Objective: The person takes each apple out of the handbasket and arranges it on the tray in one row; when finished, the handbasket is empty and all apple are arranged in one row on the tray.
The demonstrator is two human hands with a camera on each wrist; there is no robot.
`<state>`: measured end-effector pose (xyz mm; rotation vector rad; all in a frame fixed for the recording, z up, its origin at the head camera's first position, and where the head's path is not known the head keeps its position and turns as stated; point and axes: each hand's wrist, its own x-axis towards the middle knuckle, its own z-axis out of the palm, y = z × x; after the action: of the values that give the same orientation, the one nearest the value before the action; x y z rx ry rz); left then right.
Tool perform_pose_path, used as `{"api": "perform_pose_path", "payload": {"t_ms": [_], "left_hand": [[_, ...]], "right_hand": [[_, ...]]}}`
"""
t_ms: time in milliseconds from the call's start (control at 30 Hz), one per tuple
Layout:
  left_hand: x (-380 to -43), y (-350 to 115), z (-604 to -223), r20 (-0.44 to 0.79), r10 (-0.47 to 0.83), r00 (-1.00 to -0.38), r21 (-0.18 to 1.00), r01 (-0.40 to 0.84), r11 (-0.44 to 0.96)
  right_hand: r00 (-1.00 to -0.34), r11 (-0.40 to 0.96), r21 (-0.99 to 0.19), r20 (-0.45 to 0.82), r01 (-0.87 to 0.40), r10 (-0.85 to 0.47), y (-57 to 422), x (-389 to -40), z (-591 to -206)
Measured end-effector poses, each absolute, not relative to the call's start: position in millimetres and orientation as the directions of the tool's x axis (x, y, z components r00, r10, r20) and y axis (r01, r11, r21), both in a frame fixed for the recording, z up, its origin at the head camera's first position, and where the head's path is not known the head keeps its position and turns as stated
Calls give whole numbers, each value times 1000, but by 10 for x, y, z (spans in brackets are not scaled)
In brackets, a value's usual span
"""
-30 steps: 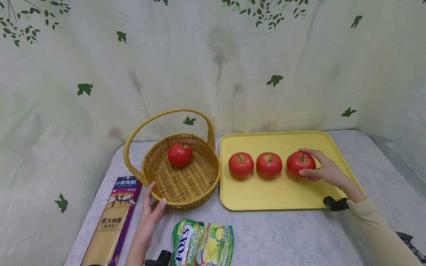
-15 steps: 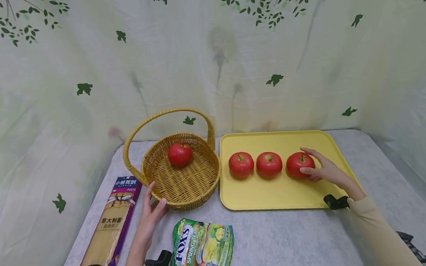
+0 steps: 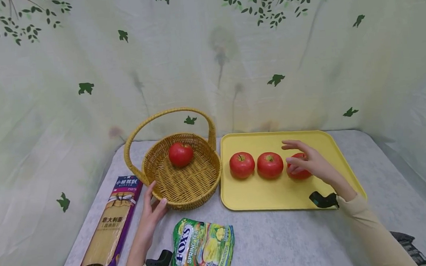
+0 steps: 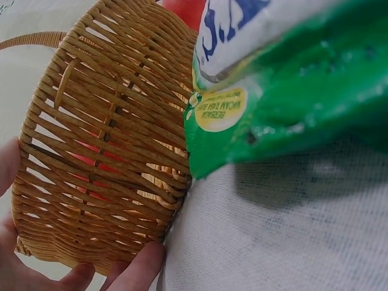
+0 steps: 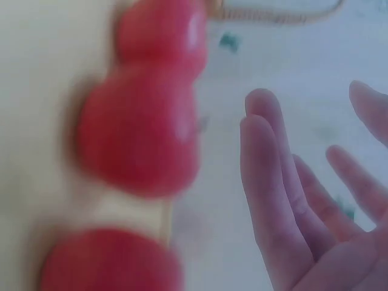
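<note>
My left hand [image 3: 150, 215] touches the near-left outer side of the wicker basket [image 3: 187, 190], its thumb and fingers spread against the weave. One red apple [image 3: 180, 154] lies inside the basket. In the left wrist view, fingertips [image 4: 145, 264] press the woven wall. My right hand [image 3: 313, 163] hovers over the rightmost apple [image 3: 300, 174] on the yellow tray [image 3: 262, 197], partly hiding it. In the right wrist view, its fingers [image 5: 264, 163] are extended and apart from the blurred apples [image 5: 142, 130]. Two more apples, a left one [image 3: 242, 165] and a middle one [image 3: 270, 165], sit beside it.
A purple pasta packet [image 3: 106, 233] lies left of my left forearm. The green Fox's candy bag [image 3: 203, 249] lies in front of the basket. A dark object [image 3: 410, 249] is partly hidden by the right sleeve. A leaf-patterned curtain [image 3: 208, 59] stands behind the table.
My right hand has come off the rightmost apple, rising and moving slightly left, its fingers straighter. That apple stays on the tray. The left hand and the basket have not moved.
</note>
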<state>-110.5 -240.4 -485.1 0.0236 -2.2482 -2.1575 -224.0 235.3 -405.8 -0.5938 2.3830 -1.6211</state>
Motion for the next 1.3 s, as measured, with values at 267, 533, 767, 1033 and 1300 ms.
{"api": "perform_pose_path", "payload": {"t_ms": [267, 533, 767, 1033, 1300], "left_hand": [[-1105, -2401, -4849, 8, -37, -999, 999, 7, 45], [-1117, -2394, -4861, 9, -38, -999, 999, 8, 42], [-1118, -2393, -4875, 17, -42, -999, 999, 15, 38], [-1121, -2396, -4877, 19, -38, -999, 999, 17, 31], [-1114, -2395, -4869, 13, -38, -999, 999, 12, 30]], "right_hand": [[-797, 193, -950, 84, -245, -598, 1673, -2318, -3975], [-700, 144, -955, 84, -260, -709, 967, -2438, -4012], [-657, 140, -954, 74, -267, -750, 416, -2521, -3996], [-657, 142, -949, 83, -281, -749, -9, -2680, -3908], [-707, 185, -962, 12, -201, -707, -217, -2870, -3938]]}}
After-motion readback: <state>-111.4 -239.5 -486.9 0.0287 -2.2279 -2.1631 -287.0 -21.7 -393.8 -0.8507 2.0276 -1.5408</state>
